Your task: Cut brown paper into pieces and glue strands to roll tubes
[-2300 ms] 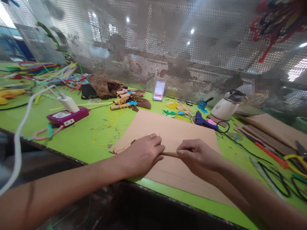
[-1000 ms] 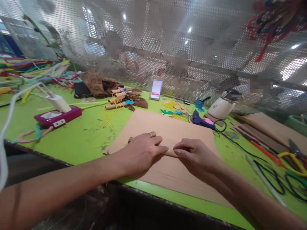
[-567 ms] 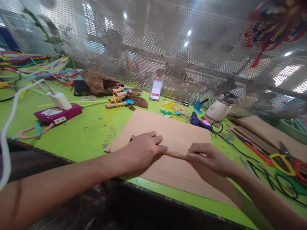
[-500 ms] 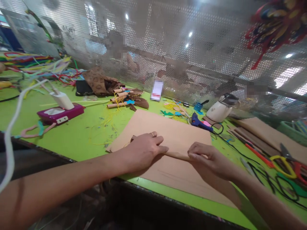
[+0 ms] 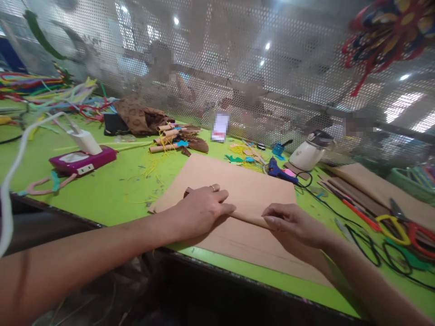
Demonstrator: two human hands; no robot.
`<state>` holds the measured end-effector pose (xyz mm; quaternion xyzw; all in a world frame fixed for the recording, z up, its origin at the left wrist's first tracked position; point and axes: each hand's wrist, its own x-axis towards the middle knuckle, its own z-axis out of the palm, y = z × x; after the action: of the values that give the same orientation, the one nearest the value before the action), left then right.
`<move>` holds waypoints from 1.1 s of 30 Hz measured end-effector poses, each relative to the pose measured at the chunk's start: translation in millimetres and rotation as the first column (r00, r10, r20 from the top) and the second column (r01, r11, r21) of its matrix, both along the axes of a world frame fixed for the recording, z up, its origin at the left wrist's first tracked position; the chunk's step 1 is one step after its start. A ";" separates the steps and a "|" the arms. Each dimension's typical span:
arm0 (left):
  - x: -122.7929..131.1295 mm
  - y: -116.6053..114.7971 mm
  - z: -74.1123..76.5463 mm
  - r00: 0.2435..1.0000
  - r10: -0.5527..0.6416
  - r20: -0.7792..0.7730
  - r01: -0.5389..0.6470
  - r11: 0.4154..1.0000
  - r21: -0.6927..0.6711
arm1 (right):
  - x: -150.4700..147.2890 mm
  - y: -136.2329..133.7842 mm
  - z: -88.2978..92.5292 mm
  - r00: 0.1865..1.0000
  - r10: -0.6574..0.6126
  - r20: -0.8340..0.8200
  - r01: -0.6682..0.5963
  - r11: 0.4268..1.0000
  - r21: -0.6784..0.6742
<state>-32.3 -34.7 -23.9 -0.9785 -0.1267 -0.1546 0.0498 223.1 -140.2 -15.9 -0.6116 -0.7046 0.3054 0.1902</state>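
Note:
A large sheet of brown paper (image 5: 244, 190) lies on the green table, with a rolled or folded ridge running across its middle. My left hand (image 5: 204, 210) bears down on that ridge, fingers bent over it and a ring on one of them. A dark brown end of something pokes out beyond its far side; most of it is hidden under the palm. Farther right along the same ridge, my right hand (image 5: 288, 220) pinches the paper between thumb and fingers. The near part of the sheet reaches toward the table's front edge.
Behind the paper are small brown paper rolls (image 5: 165, 147), a blue glue gun (image 5: 280, 172) and a white kettle-like container (image 5: 311, 151). Scissors (image 5: 394, 228) and black cable lie right. A purple power strip (image 5: 83, 160) with a white charger sits left. A perforated screen (image 5: 204, 59) rises behind.
Both hands keep nearly the same hold along the ridge of the paper. The whole view has shifted slightly, so things appear a little farther left.

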 end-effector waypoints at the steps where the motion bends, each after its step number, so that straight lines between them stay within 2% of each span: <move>1: -0.1 -0.1 -0.6 1.000 0.000 0.002 0.000 1.000 0.007 | -0.3 -1.0 -1.4 1.000 -0.015 -0.010 0.015 1.000 0.020; 6: 0.5 -0.1 -2.8 1.000 0.008 -0.003 -0.008 1.000 0.015 | -3.1 -8.2 -9.6 0.999 -0.036 0.030 0.028 0.969 0.244; 9: 1.4 0.5 -2.6 1.000 0.003 -0.009 -0.003 1.000 0.017 | -8.5 -14.9 -14.0 0.995 -0.041 0.096 0.008 0.946 0.325; 13: 1.8 1.2 -0.9 0.999 -0.029 -0.031 0.030 0.999 0.025 | -17.2 -24.4 -22.1 0.978 -0.090 0.188 -0.008 0.884 0.468; 18: 2.1 1.5 -1.3 0.999 -0.040 -0.012 0.040 0.998 0.045 | -16.0 -27.2 -31.4 0.939 -0.031 0.344 -0.188 0.788 0.586; 22: 3.1 2.6 -4.0 0.998 -0.056 -0.010 0.056 0.996 0.071 | -18.9 -23.9 -28.6 0.861 -0.095 0.499 -0.256 0.767 0.589; 25: 3.3 3.6 -5.9 0.997 -0.074 0.006 0.074 0.994 0.087 | -31.0 -19.6 -24.0 0.769 -0.124 0.628 -0.308 0.788 0.533; 28: 3.0 3.9 -6.0 0.996 -0.082 0.022 0.080 0.994 0.071 | -44.3 -15.3 -22.5 0.687 -0.084 0.722 -0.370 0.814 0.447; 30: 2.5 3.6 -4.8 0.996 -0.086 0.019 0.085 0.995 0.043 | -49.6 -13.8 -23.2 0.681 -0.077 0.728 -0.370 0.822 0.433; 33: 1.0 3.3 -2.4 0.997 -0.073 0.038 0.074 0.997 -0.024 | -51.3 -13.8 -23.5 0.750 -0.070 0.657 -0.318 0.834 0.452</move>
<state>-31.3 -31.3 -26.2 -0.9801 -0.0936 -0.1727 0.0294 171.8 -154.0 -39.4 -0.5496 -0.8228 -0.1234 0.0759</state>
